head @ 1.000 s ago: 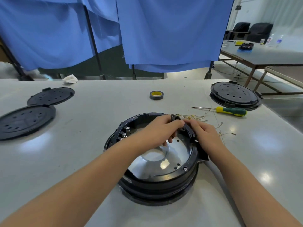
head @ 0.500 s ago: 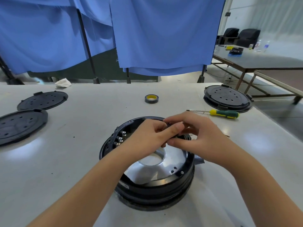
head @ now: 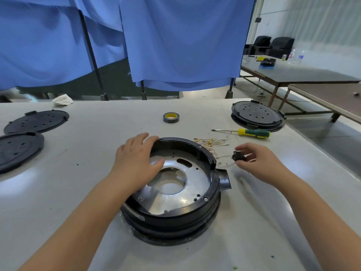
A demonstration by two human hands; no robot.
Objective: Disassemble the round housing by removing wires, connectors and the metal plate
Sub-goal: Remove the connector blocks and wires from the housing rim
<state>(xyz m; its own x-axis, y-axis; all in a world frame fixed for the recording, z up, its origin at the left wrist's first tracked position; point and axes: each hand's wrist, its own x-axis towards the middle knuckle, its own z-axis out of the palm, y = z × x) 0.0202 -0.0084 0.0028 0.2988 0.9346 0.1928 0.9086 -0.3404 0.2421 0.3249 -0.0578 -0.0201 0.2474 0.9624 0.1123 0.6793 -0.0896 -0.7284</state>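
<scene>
The round black housing [head: 175, 214] stands on the white table, with a shiny metal plate [head: 181, 190] with a central hole lying inside it. My left hand [head: 136, 159] rests on the housing's far-left rim, fingers relaxed over the edge and thumb on the plate. To the right of the housing, my right hand [head: 256, 163] pinches a small black connector [head: 238, 157] just above the table. Thin wires with gold terminals [head: 212, 142] lie loose on the table behind it.
A green and yellow screwdriver [head: 252, 133] lies at the back right, in front of another black housing [head: 256, 115]. A roll of tape [head: 171, 117] sits at the back centre. Two black lids [head: 37, 121] [head: 17, 149] lie at the left. Blue curtains hang behind.
My right hand has pulled the black connector out of the housing and carried it to the right. My left hand has let go of it and settled on the far-left rim.
</scene>
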